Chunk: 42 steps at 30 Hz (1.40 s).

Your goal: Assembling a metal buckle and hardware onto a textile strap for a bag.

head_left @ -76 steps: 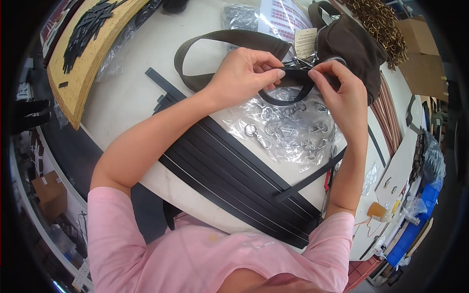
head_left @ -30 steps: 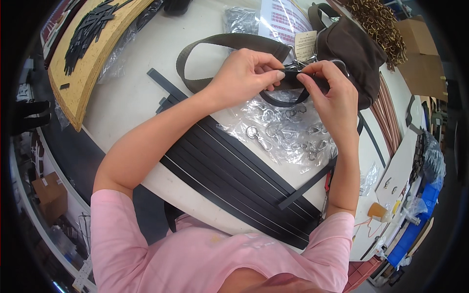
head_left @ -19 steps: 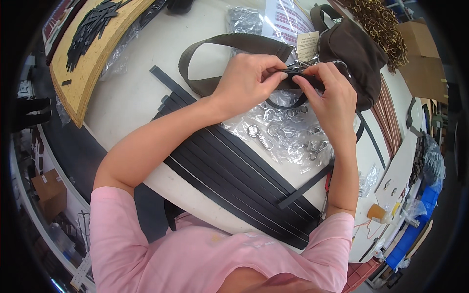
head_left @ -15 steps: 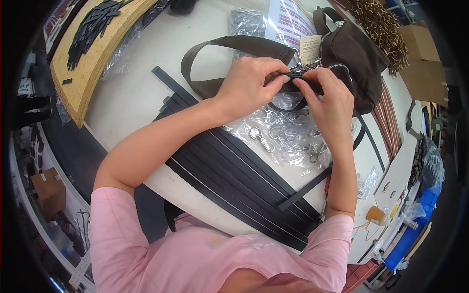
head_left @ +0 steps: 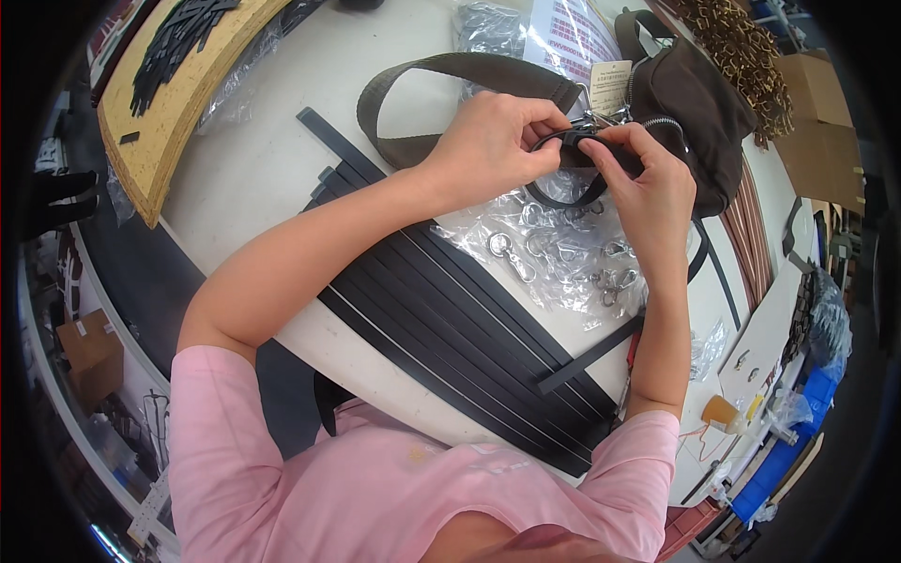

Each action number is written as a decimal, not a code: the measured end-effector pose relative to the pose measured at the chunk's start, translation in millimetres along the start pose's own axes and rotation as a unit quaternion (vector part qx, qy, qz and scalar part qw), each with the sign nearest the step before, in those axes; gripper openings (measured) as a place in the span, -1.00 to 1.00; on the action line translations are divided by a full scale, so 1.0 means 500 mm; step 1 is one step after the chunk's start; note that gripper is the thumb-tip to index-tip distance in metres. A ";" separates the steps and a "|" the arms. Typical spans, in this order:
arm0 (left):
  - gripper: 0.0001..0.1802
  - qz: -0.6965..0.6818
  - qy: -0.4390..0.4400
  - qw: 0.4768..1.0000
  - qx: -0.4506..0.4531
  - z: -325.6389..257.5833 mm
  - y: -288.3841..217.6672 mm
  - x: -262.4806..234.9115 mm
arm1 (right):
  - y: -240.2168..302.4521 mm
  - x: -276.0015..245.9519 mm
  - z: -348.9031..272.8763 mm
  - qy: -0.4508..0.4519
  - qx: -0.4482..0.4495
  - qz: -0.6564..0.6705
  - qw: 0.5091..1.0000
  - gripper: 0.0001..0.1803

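Note:
A narrow black strap (head_left: 561, 204) is bent into a loop between my two hands, its lower curve hanging over clear plastic. My left hand (head_left: 493, 145) pinches it with thumb and fingers. From the other side, my right hand (head_left: 649, 188) grips it between thumb and forefinger. Just beyond my fingertips lies a dark brown fabric bag (head_left: 699, 122) with a zip, a paper tag (head_left: 610, 86) and metal hardware. The bag's wide brown webbing strap (head_left: 460, 64) curves out to the left. Silver swivel clasps (head_left: 510, 255) lie in the plastic below my hands.
Long black strips (head_left: 441, 328) lie side by side on the white table near my body. A wooden board (head_left: 141, 174) at the far left bears short black pieces. Brass-coloured hardware (head_left: 741, 56) is heaped far right, by a cardboard box (head_left: 817, 122) and brown strips (head_left: 748, 244).
The view has shifted slightly. My left fingers have changed position on the black strap, and more of it shows between my hands. Both hands keep hold of it.

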<state>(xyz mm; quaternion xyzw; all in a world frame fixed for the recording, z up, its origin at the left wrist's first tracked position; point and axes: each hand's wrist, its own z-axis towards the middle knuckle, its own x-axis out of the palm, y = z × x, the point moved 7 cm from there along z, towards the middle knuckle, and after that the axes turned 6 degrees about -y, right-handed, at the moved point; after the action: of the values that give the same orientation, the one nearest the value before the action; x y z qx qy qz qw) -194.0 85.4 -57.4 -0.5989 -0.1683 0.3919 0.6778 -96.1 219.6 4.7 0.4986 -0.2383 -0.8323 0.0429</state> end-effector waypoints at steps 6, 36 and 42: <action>-0.72 -0.013 -0.014 1.000 -0.001 -0.001 -0.005 -0.003 | 0.007 -0.004 0.000 -0.003 -0.004 -0.015 1.000 -0.76; -0.80 0.021 -0.036 0.997 0.065 -0.009 -0.020 -0.004 | 0.014 -0.009 -0.002 -0.027 -0.068 -0.054 0.996 -0.80; -0.80 0.020 -0.034 0.998 0.058 -0.008 -0.016 -0.004 | 0.012 -0.009 -0.001 -0.029 -0.058 -0.057 0.996 -0.80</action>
<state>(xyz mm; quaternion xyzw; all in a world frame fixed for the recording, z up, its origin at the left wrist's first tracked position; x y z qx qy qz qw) -189.9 81.3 -50.3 -0.5484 -0.1561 0.4343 0.6974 -94.6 215.7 10.6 0.4836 -0.1622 -0.8600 0.0175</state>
